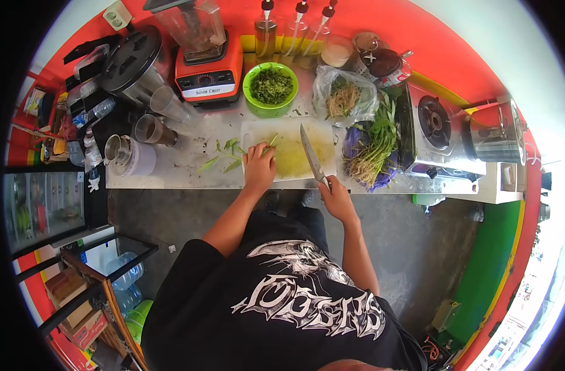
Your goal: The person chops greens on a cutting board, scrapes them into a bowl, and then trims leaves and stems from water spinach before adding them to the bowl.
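My left hand point(259, 164) is closed over the stems of a leafy green sprig point(228, 150), pressing it on the left part of a white cutting board point(288, 162). The leaves stick out past the board's left edge, and short stem ends show beyond my fingers. My right hand point(338, 198) grips a knife point(311, 151) by its handle at the board's front edge. Its blade points away from me across the board, apart from the stems. Behind the board, a green bowl point(264, 111) holds chopped greens point(271, 85).
Right of the board lies a bunch of rooted greens point(370, 145) on a purple bag, with a clear plastic bag point(338, 93) behind. A stove point(428, 151) and steel pot point(496, 139) stand farther right. A blender point(208, 74) and cups point(155, 131) stand to the left.
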Available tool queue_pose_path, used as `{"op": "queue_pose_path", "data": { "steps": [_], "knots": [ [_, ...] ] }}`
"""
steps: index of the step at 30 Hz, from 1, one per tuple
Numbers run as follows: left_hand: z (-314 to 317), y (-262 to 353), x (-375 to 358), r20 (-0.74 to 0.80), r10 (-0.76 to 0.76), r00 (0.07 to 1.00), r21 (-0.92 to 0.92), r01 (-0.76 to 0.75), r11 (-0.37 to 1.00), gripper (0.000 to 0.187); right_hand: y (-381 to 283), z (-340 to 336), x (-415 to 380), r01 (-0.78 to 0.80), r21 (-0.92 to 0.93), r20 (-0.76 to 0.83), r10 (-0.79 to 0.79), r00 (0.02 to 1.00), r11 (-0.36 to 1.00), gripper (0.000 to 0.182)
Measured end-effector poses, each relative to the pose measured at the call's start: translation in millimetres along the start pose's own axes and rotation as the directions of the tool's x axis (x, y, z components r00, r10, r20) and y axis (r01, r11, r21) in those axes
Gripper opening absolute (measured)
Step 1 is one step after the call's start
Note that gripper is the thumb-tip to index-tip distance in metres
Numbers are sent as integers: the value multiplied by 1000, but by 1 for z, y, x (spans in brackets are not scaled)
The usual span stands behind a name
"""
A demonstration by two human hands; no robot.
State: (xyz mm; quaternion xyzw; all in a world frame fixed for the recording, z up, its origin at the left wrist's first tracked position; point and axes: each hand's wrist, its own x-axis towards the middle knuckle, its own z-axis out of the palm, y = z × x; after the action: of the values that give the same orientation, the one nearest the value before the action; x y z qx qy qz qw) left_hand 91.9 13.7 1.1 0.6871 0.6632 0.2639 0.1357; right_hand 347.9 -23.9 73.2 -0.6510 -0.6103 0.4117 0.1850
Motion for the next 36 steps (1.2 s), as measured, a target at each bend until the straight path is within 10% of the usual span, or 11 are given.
{"op": "queue_pose_path", "data": {
  "steps": [8,22,28,30,36],
  "knots": [
    [5,-9,-2,-2,112,994,-10,-112,994,33,36,13,30,245,-159,-230,-277,933,956,27],
    [9,4,17,-55,212,976,76,-207,975,15,29,18,22,149,-300,-57,-174,983,942,32],
    [30,26,39,40,223,974,29,-224,974,13,-1,1,19,-138,-71,132,147,980,988,33],
    [34,35,41,55,238,970,23,-239,971,14,2,9,22,95,-299,-13,-104,995,950,33],
    [14,28,35,44,278,960,-48,-276,960,27,-16,29,26,46,-437,-144,-120,982,898,32]
  ]
}}
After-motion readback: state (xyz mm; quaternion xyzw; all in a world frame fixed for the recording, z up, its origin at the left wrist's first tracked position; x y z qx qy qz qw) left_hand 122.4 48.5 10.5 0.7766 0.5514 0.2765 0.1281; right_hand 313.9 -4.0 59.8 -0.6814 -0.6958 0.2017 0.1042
